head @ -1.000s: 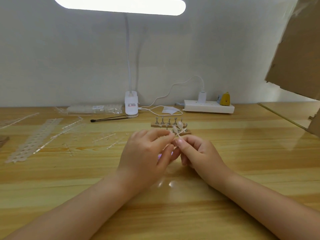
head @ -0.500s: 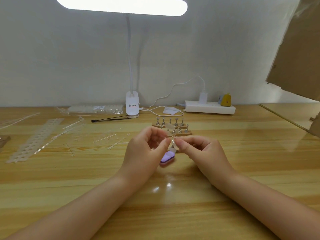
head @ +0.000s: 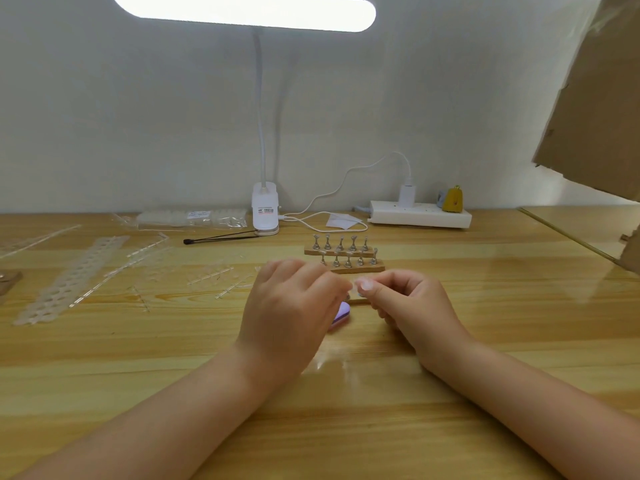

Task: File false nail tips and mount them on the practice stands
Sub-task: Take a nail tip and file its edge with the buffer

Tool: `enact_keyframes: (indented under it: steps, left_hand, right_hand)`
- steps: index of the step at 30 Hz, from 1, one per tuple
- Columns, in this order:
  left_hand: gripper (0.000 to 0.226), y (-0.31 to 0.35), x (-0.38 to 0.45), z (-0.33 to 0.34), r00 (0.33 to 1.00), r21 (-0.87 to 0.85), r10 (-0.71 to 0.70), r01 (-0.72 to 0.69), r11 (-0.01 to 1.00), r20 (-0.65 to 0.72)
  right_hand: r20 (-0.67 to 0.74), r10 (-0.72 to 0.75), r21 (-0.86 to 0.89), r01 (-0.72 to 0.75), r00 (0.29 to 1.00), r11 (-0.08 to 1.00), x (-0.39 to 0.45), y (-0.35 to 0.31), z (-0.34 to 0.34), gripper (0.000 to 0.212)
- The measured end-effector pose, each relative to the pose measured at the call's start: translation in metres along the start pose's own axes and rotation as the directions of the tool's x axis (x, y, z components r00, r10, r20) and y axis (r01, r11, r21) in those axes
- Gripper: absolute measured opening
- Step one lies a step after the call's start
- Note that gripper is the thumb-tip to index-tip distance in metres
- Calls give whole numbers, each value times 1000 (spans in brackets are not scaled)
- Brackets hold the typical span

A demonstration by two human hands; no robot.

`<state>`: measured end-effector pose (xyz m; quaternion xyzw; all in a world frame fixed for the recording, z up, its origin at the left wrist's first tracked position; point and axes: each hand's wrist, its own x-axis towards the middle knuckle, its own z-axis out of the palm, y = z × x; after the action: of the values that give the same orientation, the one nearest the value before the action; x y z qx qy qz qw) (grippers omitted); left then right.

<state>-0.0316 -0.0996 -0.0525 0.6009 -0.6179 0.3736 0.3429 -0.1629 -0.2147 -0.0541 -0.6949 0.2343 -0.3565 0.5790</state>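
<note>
My right hand pinches a clear false nail tip between thumb and forefinger, low over the table. My left hand is palm down with its blurred fingertips meeting the same tip from the left. A purple file block lies on the table under and between the hands, partly hidden by the left hand. Just beyond the hands stand two wooden practice bases, the far one and the near one, each carrying a row of small metal stands.
A clamp lamp base and a white power strip sit at the back. A bag of nail tips, a black tool and empty plastic strips lie left. Cardboard hangs at the right.
Both hands have dropped lower toward the table. The left hand has rolled palm down and covers more of the purple file block. The nail tip went from raised to just above the table.
</note>
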Motion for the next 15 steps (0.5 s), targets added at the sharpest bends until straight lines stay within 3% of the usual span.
enact_keyframes:
  steps: [3, 6, 8, 10, 12, 15]
  left_hand:
    - [5, -1, 1, 0, 1000, 58, 29, -29, 998, 5]
    - [3, -2, 6, -3, 975, -69, -194, 202, 977, 104]
    - [8, -6, 11, -5, 861, -222, -417, 484, 846, 291]
    - [11, -13, 17, -6, 665, -349, -540, 738, 577, 515]
    - [12, -20, 21, -6, 521, -360, -552, 852, 379, 651]
    - [13, -31, 25, -9, 427, -311, -615, 904, 292, 663]
  right_hand:
    - [5, -2, -16, 3, 1000, 1000, -1, -1, 1, 11]
    - [16, -91, -107, 92, 996, 990, -2, -2, 2, 11]
    - [41, -268, -335, 266, 963, 904, -3, -1, 2, 8]
    - [133, -463, -542, 456, 876, 706, -5, 1, 3, 5]
    - [204, -526, -607, 528, 826, 594, -6, 1, 4, 5]
    - [235, -537, -641, 545, 810, 540, -6, 0, 1, 4]
